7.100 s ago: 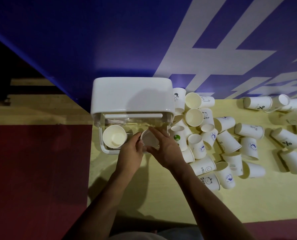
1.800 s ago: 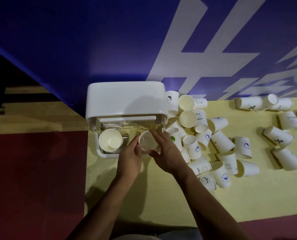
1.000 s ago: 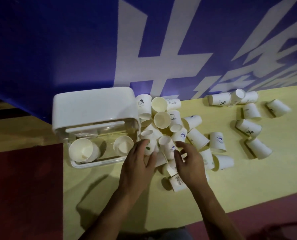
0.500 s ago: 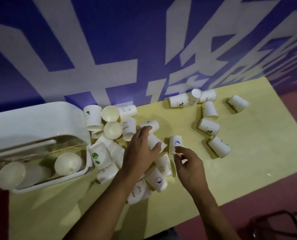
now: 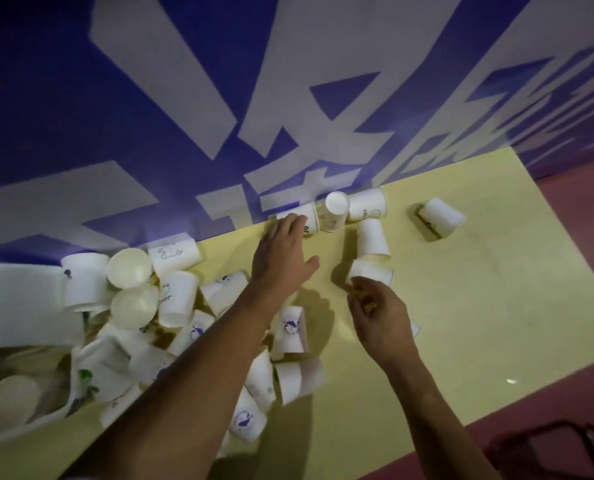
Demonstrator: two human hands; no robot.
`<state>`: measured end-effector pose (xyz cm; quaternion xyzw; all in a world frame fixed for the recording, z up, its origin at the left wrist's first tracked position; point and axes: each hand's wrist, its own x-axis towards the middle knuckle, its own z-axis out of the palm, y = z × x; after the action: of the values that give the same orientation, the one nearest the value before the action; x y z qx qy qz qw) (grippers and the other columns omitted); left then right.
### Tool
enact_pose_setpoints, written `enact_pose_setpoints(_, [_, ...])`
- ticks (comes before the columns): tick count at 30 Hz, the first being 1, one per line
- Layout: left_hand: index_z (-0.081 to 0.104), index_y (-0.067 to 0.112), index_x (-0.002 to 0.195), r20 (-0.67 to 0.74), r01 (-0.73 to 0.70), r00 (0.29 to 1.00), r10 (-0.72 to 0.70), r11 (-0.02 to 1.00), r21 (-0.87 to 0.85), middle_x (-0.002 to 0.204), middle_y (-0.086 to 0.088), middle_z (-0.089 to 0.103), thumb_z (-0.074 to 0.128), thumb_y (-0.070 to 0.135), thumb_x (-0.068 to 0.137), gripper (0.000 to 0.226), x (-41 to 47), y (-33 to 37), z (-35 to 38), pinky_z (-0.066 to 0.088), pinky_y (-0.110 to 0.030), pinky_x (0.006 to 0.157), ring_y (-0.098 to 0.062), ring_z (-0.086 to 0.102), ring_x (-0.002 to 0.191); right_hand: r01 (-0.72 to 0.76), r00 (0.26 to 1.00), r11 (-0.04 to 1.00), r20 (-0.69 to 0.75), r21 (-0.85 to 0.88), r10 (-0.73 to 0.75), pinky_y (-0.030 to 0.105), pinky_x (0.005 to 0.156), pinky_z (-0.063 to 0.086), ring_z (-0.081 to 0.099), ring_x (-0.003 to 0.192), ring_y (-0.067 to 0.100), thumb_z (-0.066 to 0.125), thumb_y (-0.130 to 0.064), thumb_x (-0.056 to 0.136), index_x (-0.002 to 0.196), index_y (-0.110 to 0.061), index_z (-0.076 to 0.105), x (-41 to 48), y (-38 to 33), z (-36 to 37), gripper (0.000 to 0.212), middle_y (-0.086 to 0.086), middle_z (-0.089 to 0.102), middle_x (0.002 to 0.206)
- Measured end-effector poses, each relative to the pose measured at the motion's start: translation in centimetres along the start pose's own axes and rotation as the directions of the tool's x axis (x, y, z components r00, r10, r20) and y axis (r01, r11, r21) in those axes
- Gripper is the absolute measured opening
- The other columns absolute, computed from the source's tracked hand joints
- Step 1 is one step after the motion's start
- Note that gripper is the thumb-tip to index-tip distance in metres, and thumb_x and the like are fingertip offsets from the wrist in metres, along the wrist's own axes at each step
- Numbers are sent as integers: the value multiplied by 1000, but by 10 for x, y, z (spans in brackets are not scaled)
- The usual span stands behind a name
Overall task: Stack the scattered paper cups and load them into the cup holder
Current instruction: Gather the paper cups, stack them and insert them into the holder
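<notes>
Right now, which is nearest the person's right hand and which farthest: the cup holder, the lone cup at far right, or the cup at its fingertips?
In the head view, from the right hand:
1. Cup at fingertips, just ahead of it.
2. Lone cup, farther off to the right, by itself.
3. Cup holder, at the far left edge.

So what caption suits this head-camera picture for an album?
Left hand reaches for a far cup by the wall, right hand at a closer cup, more scattered on the table.

Matt paper cups (image 5: 373, 238), smooth tabletop (image 5: 496, 306)
</notes>
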<state>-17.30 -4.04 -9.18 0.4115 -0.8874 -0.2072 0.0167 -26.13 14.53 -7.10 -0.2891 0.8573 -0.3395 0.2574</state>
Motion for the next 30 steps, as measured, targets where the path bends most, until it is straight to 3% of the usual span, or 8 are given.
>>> enact_pose_setpoints(3, [29,25,156,38,-61,998,55,986,156,160,-2,37,71,52,88,84,34,5,17,35,-41,117,-26,36,147,0,1000,999,-9,37,0,17,79,52,64,84,-4,68,-13,94,123,-14,70,24,8,-5,29,-7,70,109])
enact_pose_setpoints(6, [33,26,153,54,-108,994,97,956,273,152,-2,46,75,45,86,81,62,9,32,38,-40,115,-26,46,138,-27,1000,998,-1,54,28,34,80,56,64,84,8,67,-15,95,125,-17,68,46,10,-10,30,-6,69,112])
enact_pose_setpoints(12, [50,22,139,28,-78,997,73,946,315,140,-4,58,56,32,100,41,76,8,42,46,-34,105,-24,57,125,21,1000,999,9,-30,-21,38,84,56,63,91,16,69,-20,94,127,-20,66,90,5,-11,33,-6,67,117])
enact_pose_setpoints(17, [34,24,150,112,88,991,-78,992,-91,150,-3,49,76,46,86,79,39,-5,17,48,-35,105,-24,52,134,77,997,983,40,-168,-71,41,104,49,54,127,25,78,-37,87,147,-18,48,140,-8,3,70,5,56,144])
enact_pose_setpoints(20, [41,30,144,77,245,968,-238,840,-484,140,11,54,89,42,73,86,0,-9,-5,48,-31,99,-11,52,124,153,988,954,65,-257,-141,45,98,52,55,124,31,84,-41,79,150,-19,44,166,-22,20,84,8,55,144])
enact_pose_setpoints(24, [46,45,130,60,269,947,-316,676,-685,127,30,54,92,29,71,77,-47,-19,-21,40,-10,92,11,50,117,209,978,886,93,-414,-188,46,94,56,56,122,32,80,-35,83,147,-24,44,180,-29,41,74,7,55,145])
enact_pose_setpoints(27, [49,36,135,26,238,942,-335,610,-756,133,22,58,85,32,80,66,-68,-29,-24,48,-15,95,3,55,121,185,983,920,62,-344,-175,44,84,59,61,108,31,79,-30,84,134,-19,47,173,-28,45,61,10,60,129])
enact_pose_setpoints(30, [49,32,139,-1,226,932,-362,584,-780,132,16,60,82,33,84,64,-85,-40,-28,52,-23,97,-4,58,121,111,993,990,56,-87,-106,39,79,58,61,101,25,79,-36,83,130,-15,45,146,-33,41,62,8,58,118])
